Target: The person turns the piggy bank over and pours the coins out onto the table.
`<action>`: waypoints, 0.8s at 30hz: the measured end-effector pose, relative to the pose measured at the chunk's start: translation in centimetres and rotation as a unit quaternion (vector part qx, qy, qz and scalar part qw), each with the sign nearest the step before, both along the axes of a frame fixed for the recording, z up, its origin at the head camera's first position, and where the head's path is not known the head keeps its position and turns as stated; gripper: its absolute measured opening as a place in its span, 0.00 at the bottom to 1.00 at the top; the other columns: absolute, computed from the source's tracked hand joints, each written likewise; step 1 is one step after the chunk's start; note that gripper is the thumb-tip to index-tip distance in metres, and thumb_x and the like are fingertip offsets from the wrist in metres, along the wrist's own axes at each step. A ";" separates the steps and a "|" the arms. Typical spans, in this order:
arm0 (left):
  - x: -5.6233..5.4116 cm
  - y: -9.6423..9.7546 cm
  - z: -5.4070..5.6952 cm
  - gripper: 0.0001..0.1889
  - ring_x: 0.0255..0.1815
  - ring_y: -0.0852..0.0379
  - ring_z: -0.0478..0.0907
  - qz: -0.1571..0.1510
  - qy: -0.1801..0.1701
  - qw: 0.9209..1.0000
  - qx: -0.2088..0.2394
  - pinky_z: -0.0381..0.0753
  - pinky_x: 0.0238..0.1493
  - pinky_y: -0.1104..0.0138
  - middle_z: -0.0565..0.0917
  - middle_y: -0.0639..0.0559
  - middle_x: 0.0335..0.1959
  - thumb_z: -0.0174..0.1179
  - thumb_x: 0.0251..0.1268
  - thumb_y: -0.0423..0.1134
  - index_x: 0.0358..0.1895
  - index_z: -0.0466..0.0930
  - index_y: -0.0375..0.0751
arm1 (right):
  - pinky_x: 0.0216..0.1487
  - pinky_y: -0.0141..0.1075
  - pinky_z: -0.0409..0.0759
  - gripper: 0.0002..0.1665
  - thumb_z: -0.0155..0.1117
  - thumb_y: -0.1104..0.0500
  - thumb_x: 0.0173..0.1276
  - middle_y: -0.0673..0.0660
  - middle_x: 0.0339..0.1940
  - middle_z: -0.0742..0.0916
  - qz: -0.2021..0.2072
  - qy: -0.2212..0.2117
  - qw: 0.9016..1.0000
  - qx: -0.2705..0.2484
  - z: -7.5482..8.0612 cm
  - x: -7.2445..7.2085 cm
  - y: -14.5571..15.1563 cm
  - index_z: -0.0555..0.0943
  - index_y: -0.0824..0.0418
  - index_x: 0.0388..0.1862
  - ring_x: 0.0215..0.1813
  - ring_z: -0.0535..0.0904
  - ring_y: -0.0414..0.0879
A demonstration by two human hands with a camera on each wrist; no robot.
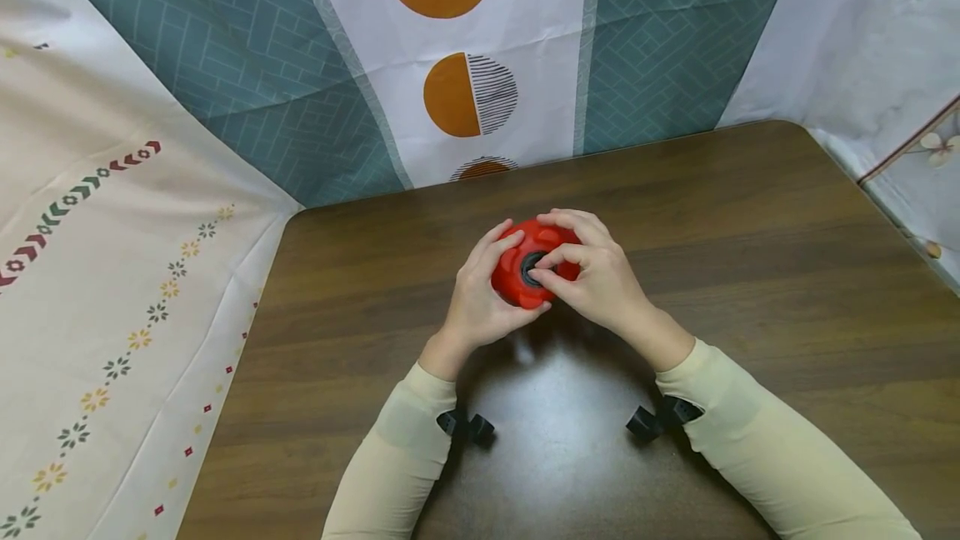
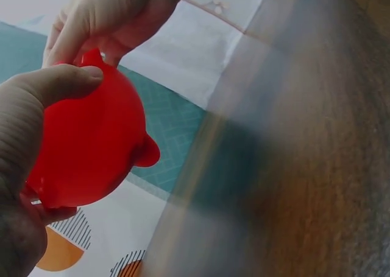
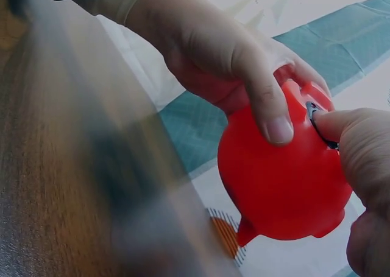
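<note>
A round red piggy bank (image 1: 508,270) with stubby knobs is held up over the table, its underside tilted toward the head camera. My left hand (image 1: 482,294) grips it from the left, thumb below and fingers over its far side. At the right, my right hand (image 1: 600,273) pinches thumb and index finger at the round black plug (image 1: 528,262) in the underside. Its other fingers lie over the bank's far edge. In the right wrist view the plug (image 3: 313,114) shows edge-on beside the thumb tip. The left wrist view shows the bank's smooth side (image 2: 91,149); the plug is hidden there.
A brown wood-grain table (image 1: 360,340) lies beneath both hands, with a bright light reflection near its front. Behind stands a teal and white patterned curtain (image 1: 645,48). Pale patterned cloth (image 1: 112,273) hangs on the left. Black wrist mounts (image 1: 481,432) sit on the sleeves.
</note>
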State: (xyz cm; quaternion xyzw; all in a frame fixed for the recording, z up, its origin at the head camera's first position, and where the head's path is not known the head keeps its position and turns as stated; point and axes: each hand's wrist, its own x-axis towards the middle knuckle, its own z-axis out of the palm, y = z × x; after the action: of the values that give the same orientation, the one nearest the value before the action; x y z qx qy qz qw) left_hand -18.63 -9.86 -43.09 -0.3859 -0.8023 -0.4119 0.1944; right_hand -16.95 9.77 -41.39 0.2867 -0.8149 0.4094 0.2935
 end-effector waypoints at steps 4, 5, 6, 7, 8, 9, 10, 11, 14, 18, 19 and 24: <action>0.0 0.1 -0.2 0.43 0.67 0.49 0.66 0.009 0.012 1.000 0.008 0.76 0.57 0.61 0.67 0.42 0.68 0.78 0.40 0.42 0.64 0.67 0.39 | 0.53 0.48 0.79 0.07 0.79 0.63 0.49 0.57 0.58 0.80 -0.004 -0.006 1.000 -0.008 -0.1 0.1 -0.2 0.87 0.62 0.27 0.65 0.69 0.51; 0.0 0.2 -0.2 0.43 0.67 0.49 0.66 0.010 0.015 1.000 0.010 0.76 0.57 0.61 0.67 0.41 0.67 0.78 0.39 0.42 0.63 0.68 0.39 | 0.53 0.48 0.79 0.07 0.78 0.63 0.50 0.57 0.58 0.80 -0.006 -0.009 1.000 -0.010 -0.2 0.1 -0.2 0.87 0.62 0.27 0.65 0.69 0.51; 0.0 0.2 -0.3 0.43 0.67 0.49 0.66 0.012 0.017 1.000 0.012 0.76 0.57 0.61 0.68 0.41 0.67 0.78 0.39 0.42 0.63 0.68 0.39 | 0.53 0.48 0.79 0.07 0.78 0.63 0.50 0.57 0.58 0.80 -0.009 -0.012 1.000 -0.012 -0.2 0.2 -0.3 0.87 0.62 0.27 0.64 0.69 0.51; 0.0 0.2 -0.3 0.43 0.67 0.49 0.66 0.014 0.020 1.000 0.014 0.77 0.57 0.60 0.68 0.40 0.66 0.78 0.39 0.42 0.63 0.68 0.38 | 0.53 0.48 0.80 0.06 0.78 0.64 0.51 0.57 0.58 0.80 -0.011 -0.014 1.000 -0.016 -0.3 0.2 -0.4 0.87 0.62 0.27 0.64 0.69 0.51; 0.0 0.3 -0.4 0.43 0.67 0.48 0.66 0.016 0.023 0.999 0.017 0.77 0.57 0.60 0.69 0.39 0.66 0.78 0.38 0.42 0.63 0.68 0.38 | 0.53 0.48 0.80 0.06 0.77 0.64 0.51 0.57 0.58 0.80 -0.014 -0.016 1.000 -0.020 -0.3 0.2 -0.4 0.87 0.62 0.26 0.64 0.69 0.51; -0.1 0.3 -0.4 0.43 0.67 0.48 0.66 0.018 0.027 0.999 0.019 0.77 0.57 0.60 0.69 0.38 0.65 0.79 0.38 0.42 0.62 0.69 0.38 | 0.52 0.49 0.80 0.06 0.77 0.64 0.51 0.57 0.58 0.80 -0.017 -0.017 0.999 -0.023 -0.4 0.2 -0.5 0.86 0.62 0.26 0.64 0.69 0.51; -0.1 0.4 -0.5 0.43 0.67 0.48 0.66 0.021 0.030 0.999 0.022 0.77 0.57 0.60 0.70 0.37 0.65 0.79 0.38 0.42 0.62 0.69 0.37 | 0.52 0.49 0.80 0.06 0.77 0.64 0.51 0.57 0.58 0.80 -0.020 -0.019 0.999 -0.026 -0.4 0.3 -0.6 0.86 0.62 0.26 0.64 0.69 0.52; -0.1 0.4 -0.5 0.43 0.68 0.48 0.66 0.023 0.033 0.999 0.026 0.77 0.57 0.59 0.70 0.37 0.64 0.79 0.37 0.42 0.62 0.69 0.37 | 0.52 0.49 0.80 0.06 0.77 0.64 0.52 0.57 0.58 0.80 -0.023 -0.020 0.999 -0.030 -0.5 0.3 -0.6 0.86 0.63 0.26 0.64 0.69 0.52; 0.0 0.6 -0.6 0.43 0.67 0.47 0.66 0.031 0.043 0.998 0.036 0.76 0.57 0.59 0.71 0.37 0.64 0.79 0.36 0.42 0.61 0.70 0.37 | 0.51 0.49 0.81 0.05 0.76 0.64 0.53 0.57 0.59 0.79 -0.027 -0.025 0.999 -0.038 -0.6 0.3 -0.7 0.86 0.63 0.26 0.63 0.69 0.51; 0.1 0.9 -0.5 0.42 0.67 0.47 0.66 0.038 0.047 0.997 0.041 0.77 0.57 0.58 0.71 0.38 0.64 0.79 0.36 0.42 0.61 0.70 0.37 | 0.51 0.47 0.81 0.05 0.75 0.64 0.54 0.56 0.60 0.79 -0.030 -0.035 0.998 -0.042 -0.6 0.3 -0.8 0.86 0.63 0.27 0.63 0.69 0.49; 0.2 0.9 -0.5 0.42 0.67 0.47 0.66 0.040 0.046 0.997 0.040 0.77 0.57 0.58 0.71 0.38 0.64 0.79 0.36 0.42 0.61 0.70 0.37 | 0.51 0.47 0.81 0.05 0.75 0.63 0.54 0.55 0.60 0.78 -0.031 -0.037 0.998 -0.042 -0.7 0.3 -0.8 0.86 0.63 0.27 0.63 0.69 0.49; 0.2 1.0 -0.5 0.42 0.68 0.47 0.66 0.045 0.043 0.997 0.039 0.76 0.57 0.59 0.71 0.39 0.64 0.78 0.37 0.42 0.61 0.70 0.37 | 0.51 0.48 0.81 0.04 0.75 0.64 0.53 0.56 0.60 0.79 -0.035 -0.038 0.997 -0.053 -0.8 0.3 -0.8 0.86 0.62 0.27 0.63 0.69 0.50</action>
State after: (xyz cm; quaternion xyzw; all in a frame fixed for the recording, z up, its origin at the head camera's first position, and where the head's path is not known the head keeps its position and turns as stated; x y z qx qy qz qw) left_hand -18.41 -8.86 -43.62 -0.3591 -0.7932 -0.4164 0.2617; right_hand -16.61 8.96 -42.14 0.2264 -0.8119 0.4526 0.2910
